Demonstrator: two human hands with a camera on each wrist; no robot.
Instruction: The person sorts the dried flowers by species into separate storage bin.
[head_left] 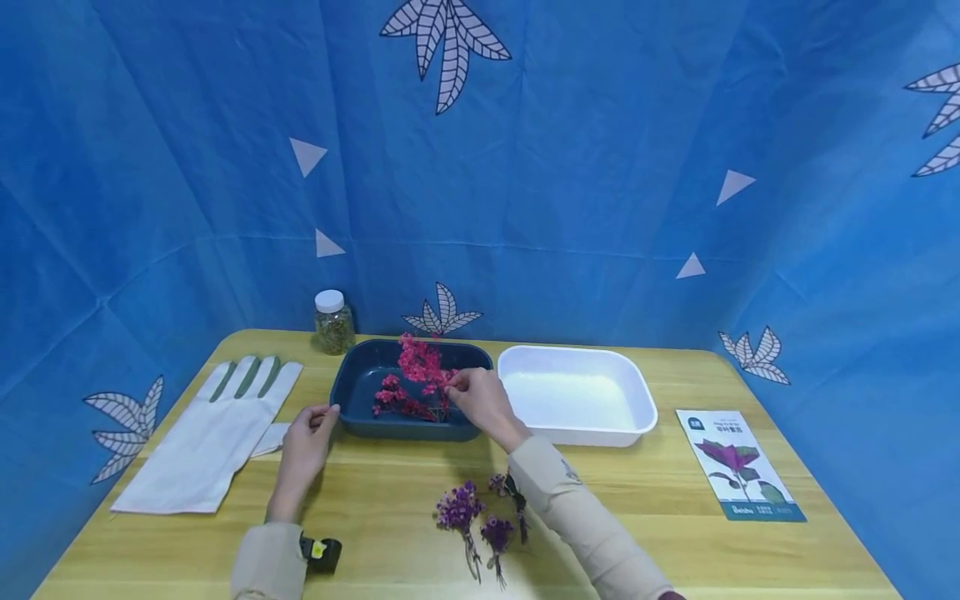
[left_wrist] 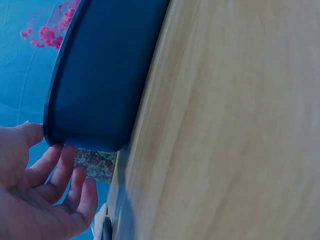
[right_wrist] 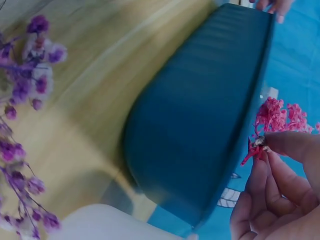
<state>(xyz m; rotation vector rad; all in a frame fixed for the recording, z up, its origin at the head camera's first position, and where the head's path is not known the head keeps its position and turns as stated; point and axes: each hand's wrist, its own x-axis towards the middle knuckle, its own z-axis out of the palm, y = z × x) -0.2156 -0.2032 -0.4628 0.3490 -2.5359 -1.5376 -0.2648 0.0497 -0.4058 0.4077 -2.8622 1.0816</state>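
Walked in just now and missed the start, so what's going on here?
A person's right hand pinches a pink sprig over the dark tray, where pink flowers lie. The left hand holds that tray at its left end. Purple sprigs lie on the table in front; the white tray stands to the right.

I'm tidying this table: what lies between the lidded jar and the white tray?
Head view: the dark blue tray, with pink flowers in it and the right hand over its rim.
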